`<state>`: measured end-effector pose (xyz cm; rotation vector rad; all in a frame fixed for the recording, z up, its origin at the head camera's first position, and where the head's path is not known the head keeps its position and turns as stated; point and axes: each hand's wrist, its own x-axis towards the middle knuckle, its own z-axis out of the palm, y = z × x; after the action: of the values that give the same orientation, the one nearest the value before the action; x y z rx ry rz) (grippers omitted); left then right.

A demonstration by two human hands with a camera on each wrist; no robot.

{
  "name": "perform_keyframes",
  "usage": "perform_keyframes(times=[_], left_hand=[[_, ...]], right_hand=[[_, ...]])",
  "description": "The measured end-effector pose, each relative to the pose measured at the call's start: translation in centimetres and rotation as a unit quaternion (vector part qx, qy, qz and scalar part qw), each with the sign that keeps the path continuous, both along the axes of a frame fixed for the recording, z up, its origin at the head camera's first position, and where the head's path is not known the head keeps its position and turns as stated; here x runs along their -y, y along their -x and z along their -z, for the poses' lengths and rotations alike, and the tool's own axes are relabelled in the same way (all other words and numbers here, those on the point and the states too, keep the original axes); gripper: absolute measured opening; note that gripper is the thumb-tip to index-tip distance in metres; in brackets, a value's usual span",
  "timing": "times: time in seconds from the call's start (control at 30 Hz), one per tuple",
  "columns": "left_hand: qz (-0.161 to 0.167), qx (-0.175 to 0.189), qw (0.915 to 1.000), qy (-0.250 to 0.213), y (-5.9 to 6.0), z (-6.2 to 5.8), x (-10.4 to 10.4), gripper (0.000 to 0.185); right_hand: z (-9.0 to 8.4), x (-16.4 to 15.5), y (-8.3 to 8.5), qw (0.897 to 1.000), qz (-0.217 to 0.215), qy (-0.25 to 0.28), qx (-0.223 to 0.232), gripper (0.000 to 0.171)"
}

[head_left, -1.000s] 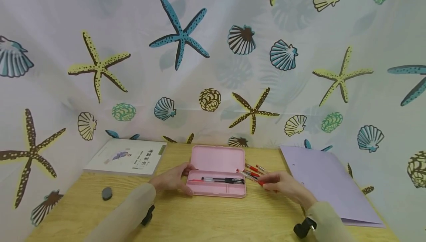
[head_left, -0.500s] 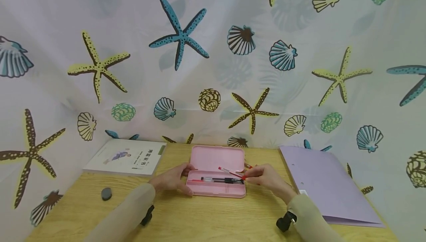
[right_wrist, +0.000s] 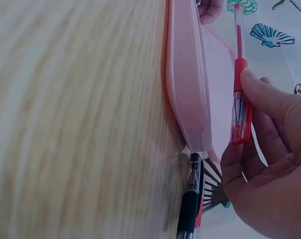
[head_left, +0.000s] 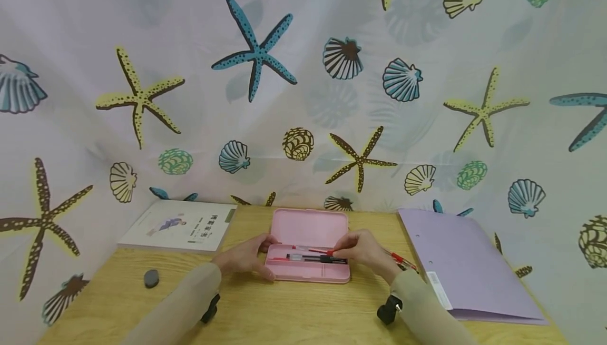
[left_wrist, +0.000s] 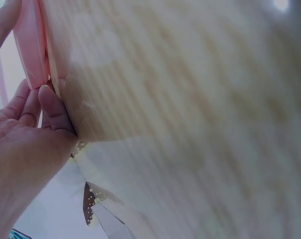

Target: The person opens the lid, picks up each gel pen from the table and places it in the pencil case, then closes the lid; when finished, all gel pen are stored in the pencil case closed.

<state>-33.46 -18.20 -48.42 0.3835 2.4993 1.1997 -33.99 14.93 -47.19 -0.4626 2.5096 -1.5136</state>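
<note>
An open pink pencil case [head_left: 303, 273] lies on the table, its lid [head_left: 310, 228] tipped back. Inside it a black pen [head_left: 310, 257] lies lengthwise, with a thin red item by its left end. My left hand [head_left: 244, 257] holds the case's left end, thumb at the front and fingers behind; in the left wrist view its fingertips meet the pink wall. With my right hand [head_left: 362, 250] I pinch a red gel pen [right_wrist: 241, 84] by its capped end, above the case's back right. The pen's clear barrel points left, over the back of the tray.
Several red and black pens [head_left: 402, 262] lie right of the case, partly hidden by my right wrist. A purple folder [head_left: 469, 266] is on the right and a white book [head_left: 180, 225] at back left. A small dark grey eraser-like piece [head_left: 151, 278] sits front left.
My right hand has picked a red pen from the pens on the right and carried it left over the pencil case. The left hand stays on the case.
</note>
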Motion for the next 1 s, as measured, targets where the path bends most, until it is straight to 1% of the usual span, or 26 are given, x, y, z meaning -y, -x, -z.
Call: perform_keyframes(times=[0.13, 0.27, 0.47, 0.63, 0.83, 1.0], left_hand=[[0.001, -0.002, 1.0000, 0.000, -0.1, -0.2, -0.1, 0.084], [0.003, -0.003, 1.0000, 0.004, -0.2, -0.3, -0.1, 0.083], [-0.001, 0.002, 1.0000, 0.001, -0.3, -0.3, -0.2, 0.083], [-0.003, 0.009, 0.9999, -0.008, -0.3, 0.0, 0.0, 0.086], [0.002, 0.006, 0.9999, -0.014, -0.2, 0.2, 0.1, 0.087], [0.000, 0.003, 0.9999, -0.012, -0.2, -0.2, 0.0, 0.084]], right_hand=[[-0.1, 0.5, 0.3, 1.000, 0.004, -0.009, 0.002, 0.010], [0.0, 0.9, 0.7, 1.000, 0.008, -0.015, -0.007, 0.006], [0.2, 1.6, 1.4, 0.997, -0.009, -0.055, -0.050, 0.005], [0.3, 2.3, 1.8, 0.993, -0.025, -0.077, -0.081, 0.005], [0.7, 2.6, 2.2, 0.989, -0.037, -0.101, -0.099, 0.005], [0.8, 2.6, 2.4, 0.986, -0.032, -0.118, -0.110, 0.005]])
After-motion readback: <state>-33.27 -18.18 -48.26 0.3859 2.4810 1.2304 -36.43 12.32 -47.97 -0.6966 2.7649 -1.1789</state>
